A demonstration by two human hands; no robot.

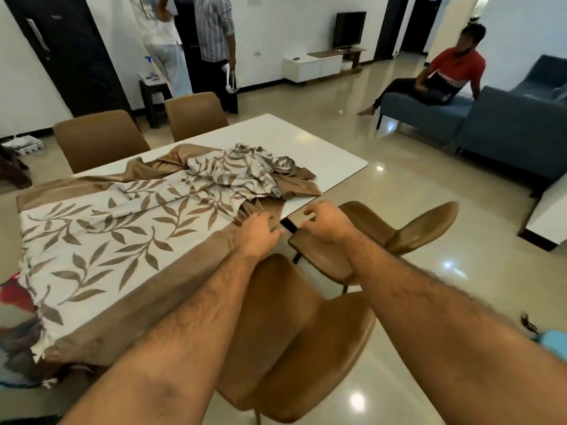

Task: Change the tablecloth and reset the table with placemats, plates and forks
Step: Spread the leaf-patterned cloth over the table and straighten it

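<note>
A leaf-patterned tablecloth (122,237) with a brown border covers the near part of the white counter (306,148), its far end bunched in a heap. The left hand (256,234) grips the cloth's brown edge at the counter's rim. The right hand (326,222), fingers curled, is just beside it above a brown chair (383,237).

No legible text, label, brand, number or sign found anywhere in view; the leaf-patterned cloth (101,240) carries no lettering.
</note>
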